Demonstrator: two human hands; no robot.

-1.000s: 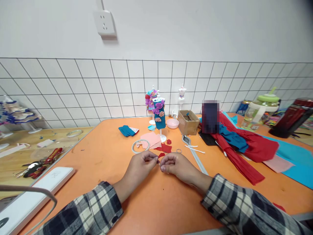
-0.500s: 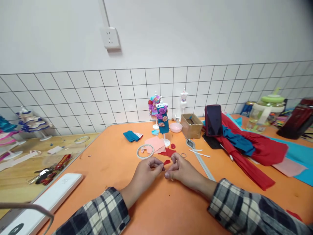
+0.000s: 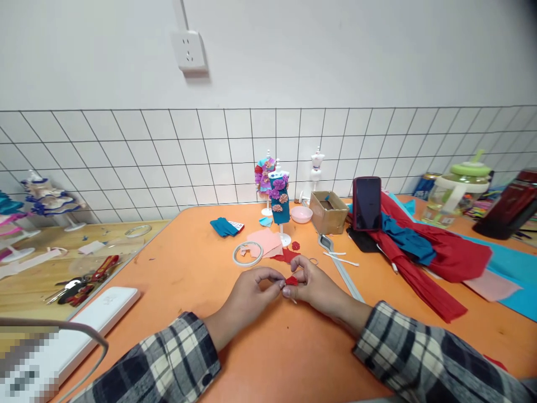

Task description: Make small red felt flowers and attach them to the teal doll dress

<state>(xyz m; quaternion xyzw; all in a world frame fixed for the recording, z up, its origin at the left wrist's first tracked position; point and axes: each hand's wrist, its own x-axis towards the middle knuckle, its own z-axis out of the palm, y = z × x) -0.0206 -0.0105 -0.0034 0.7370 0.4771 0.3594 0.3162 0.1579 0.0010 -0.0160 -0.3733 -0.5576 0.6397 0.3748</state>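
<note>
Black-and-white checked sleeves [image 3: 180, 347] enter at the bottom of the frame, ending short of the wrists and leaving both hands unobstructed. At lower left, a white slab-shaped device [image 3: 98, 313] lies flat, with a pale cable [image 3: 86, 330] looping in front. At lower centre, a small red cloth piece [image 3: 291, 281] is held between the hands above the orange tabletop [image 3: 260, 358]. Thumb and fingers of the right hand [image 3: 316, 288] are clamped on it; those of the left hand [image 3: 255, 291] are together at its left end, apparently pinching it, although exact contact is partly hidden. Two-sided support is judged to suit so small and limp a piece. Beyond, mid-frame, a pale ring [image 3: 248, 254] overlaps pink fabric [image 3: 268, 242], beside red scraps [image 3: 286, 256], all probably laid within easy reach. Behind these stands a miniature dress form [image 3: 280, 198] in blue with flowers. Right of it are a pink bowl [image 3: 301, 214], a cardboard box [image 3: 329, 212] and a phone [image 3: 367, 204], upright, presumably propped for viewing. White tiles [image 3: 201, 157] back the table; a wall socket [image 3: 190, 51] sits upper left.
</note>
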